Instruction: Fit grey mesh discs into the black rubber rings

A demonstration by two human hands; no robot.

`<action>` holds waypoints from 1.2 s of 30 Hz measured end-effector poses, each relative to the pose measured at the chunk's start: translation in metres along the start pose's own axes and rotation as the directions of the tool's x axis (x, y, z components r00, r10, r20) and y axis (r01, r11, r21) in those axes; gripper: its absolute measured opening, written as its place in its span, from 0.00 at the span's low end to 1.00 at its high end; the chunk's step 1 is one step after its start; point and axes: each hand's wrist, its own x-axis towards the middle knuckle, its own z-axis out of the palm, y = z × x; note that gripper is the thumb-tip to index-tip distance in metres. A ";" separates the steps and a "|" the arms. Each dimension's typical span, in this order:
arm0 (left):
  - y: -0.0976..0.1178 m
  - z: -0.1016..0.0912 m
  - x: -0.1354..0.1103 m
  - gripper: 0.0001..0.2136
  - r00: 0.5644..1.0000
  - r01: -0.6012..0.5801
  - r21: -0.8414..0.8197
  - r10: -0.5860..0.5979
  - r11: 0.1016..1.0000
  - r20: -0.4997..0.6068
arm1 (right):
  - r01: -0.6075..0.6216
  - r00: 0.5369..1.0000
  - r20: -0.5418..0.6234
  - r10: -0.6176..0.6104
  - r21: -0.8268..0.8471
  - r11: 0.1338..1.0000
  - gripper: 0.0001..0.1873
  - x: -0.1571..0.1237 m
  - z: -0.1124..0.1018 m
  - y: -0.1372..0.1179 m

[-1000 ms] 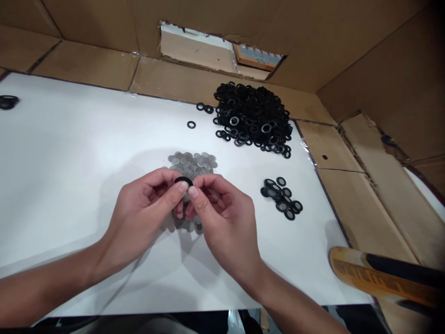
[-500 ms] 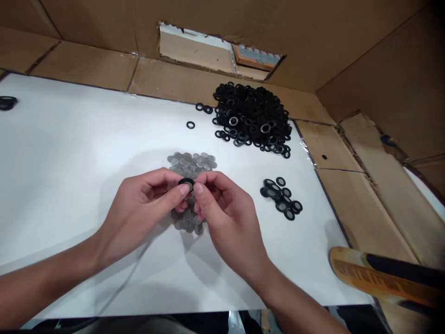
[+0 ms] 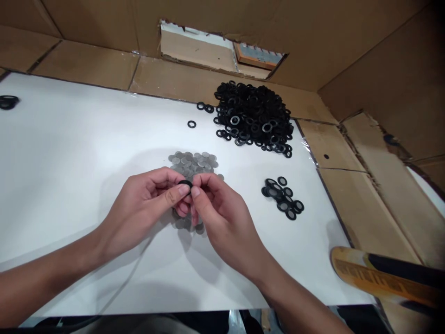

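Observation:
Between my two hands is one black rubber ring (image 3: 187, 183), pinched at thumb and fingertips above a pile of round grey mesh discs (image 3: 189, 162). My left hand (image 3: 153, 192) grips the ring's left side, its thumb lying across the front. On the right side, my right hand (image 3: 222, 208) pinches the edge with thumb and forefinger. My fingers hide most of the ring's centre and part of the disc pile. To the right lies a small cluster of black rings with grey discs in their centres (image 3: 283, 197).
A large heap of black rings (image 3: 253, 111) stands at the back right, with a loose ring (image 3: 191, 124) beside it. More black rings (image 3: 9, 102) lie far left. Cardboard walls (image 3: 375, 55) surround the white tabletop (image 3: 69, 153). A yellow-and-black cylindrical object (image 3: 375, 273) sits at lower right.
The ring has tilted between my fingers, and less of the grey disc in its centre shows now. My right fingers have shifted slightly left; both hands still grip it.

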 end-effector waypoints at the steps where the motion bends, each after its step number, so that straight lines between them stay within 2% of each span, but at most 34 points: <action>1: 0.001 0.000 0.000 0.07 1.000 -0.008 0.000 0.008 1.000 0.001 | -0.007 1.000 0.008 0.007 -0.007 1.000 0.10 0.000 0.000 0.000; 6: 0.003 0.003 -0.004 0.04 1.000 -0.018 0.028 0.019 0.999 -0.020 | -0.031 0.999 0.024 0.030 0.013 0.999 0.09 -0.001 0.001 0.002; 15: 0.003 0.004 -0.006 0.06 0.999 -0.040 0.039 0.041 0.998 -0.031 | -0.018 1.000 0.006 0.018 0.033 0.999 0.08 -0.005 0.002 0.004; 20: 0.003 0.005 -0.003 0.06 0.998 -0.023 0.023 0.024 0.999 -0.058 | 0.036 0.999 -0.015 -0.037 -0.071 0.997 0.08 -0.004 0.002 0.004; 25: 0.004 0.006 -0.005 0.05 0.990 -0.031 0.046 0.037 0.998 -0.134 | 0.083 0.994 -0.056 -0.092 -0.138 0.987 0.09 -0.002 0.004 0.006; 31: -0.001 0.004 -0.006 0.06 0.996 -0.051 0.073 0.055 0.996 -0.065 | 0.009 0.999 -0.045 -0.009 -0.002 1.000 0.10 0.001 0.006 0.005; 36: -0.002 0.002 -0.004 0.07 0.999 -0.049 0.066 0.050 0.997 -0.016 | 0.023 0.999 -0.043 -0.018 0.118 0.993 0.09 0.002 0.002 -0.006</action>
